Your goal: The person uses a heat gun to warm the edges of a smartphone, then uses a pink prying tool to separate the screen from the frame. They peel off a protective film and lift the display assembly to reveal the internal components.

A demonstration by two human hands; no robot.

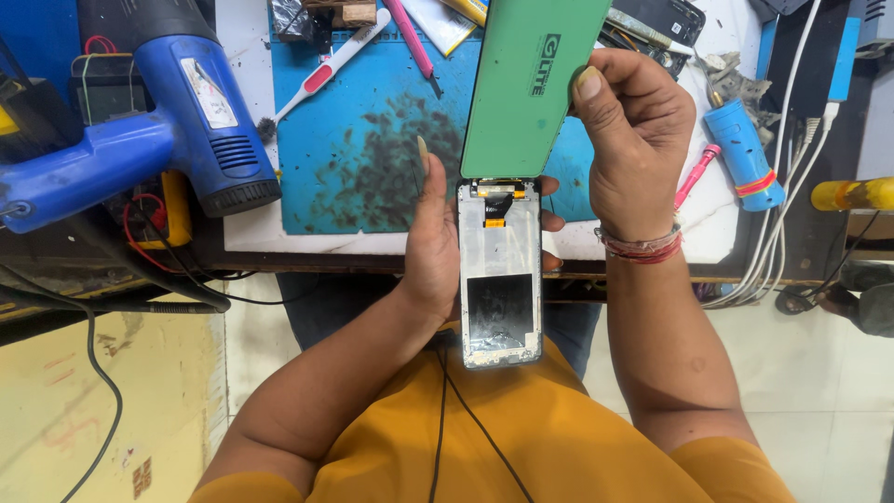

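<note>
The left hand (436, 237) cradles a phone frame (500, 275) from the side, fingers wrapped behind it, holding it upright over the person's lap at the near edge of the tabletop (251, 228). The right hand (633, 140) is closed on a green-backed screen panel (533, 84), thumb on the face and fingers behind, tilting it up and away from the frame's top edge. The two parts meet only at that top edge, where an orange flex cable (495, 210) bridges them; the hinge-like hold appears meant to keep that cable slack.

Inside the frame a dark square patch and pale residue show.

Surroundings: a blue mat (363, 140), stained dark at its centre, lies just beyond the hands. A blue heat gun (177, 121) rests at the left, nozzle toward the mat. A white brush (326, 65) and pink tool (410, 37) lie on the mat; a blue cylinder (743, 154) and white cables (792, 186) crowd the right.
</note>
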